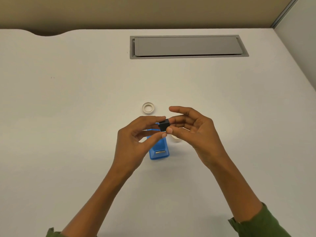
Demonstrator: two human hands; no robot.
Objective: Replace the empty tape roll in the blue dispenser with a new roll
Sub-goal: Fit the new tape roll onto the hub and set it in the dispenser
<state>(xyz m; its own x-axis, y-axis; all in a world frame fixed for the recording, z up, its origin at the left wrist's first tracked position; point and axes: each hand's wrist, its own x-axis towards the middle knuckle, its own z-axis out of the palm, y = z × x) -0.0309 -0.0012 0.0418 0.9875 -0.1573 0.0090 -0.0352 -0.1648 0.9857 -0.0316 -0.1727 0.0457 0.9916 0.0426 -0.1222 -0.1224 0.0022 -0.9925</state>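
No text, label, brand, number or sign can be read anywhere in the view: neither on the blue plastic tape dispenser [159,151], nor on the small black plastic core piece [162,126], nor on the white ring-shaped roll [148,108] on the pale desk [68,117]

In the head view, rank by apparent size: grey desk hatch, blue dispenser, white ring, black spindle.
1. grey desk hatch
2. blue dispenser, partly hidden by hands
3. white ring
4. black spindle, partly covered by fingers, so its rank against the ring is unsure

1 head-worn view, looking forward and down, close over a white desk [68,117], wide-angle
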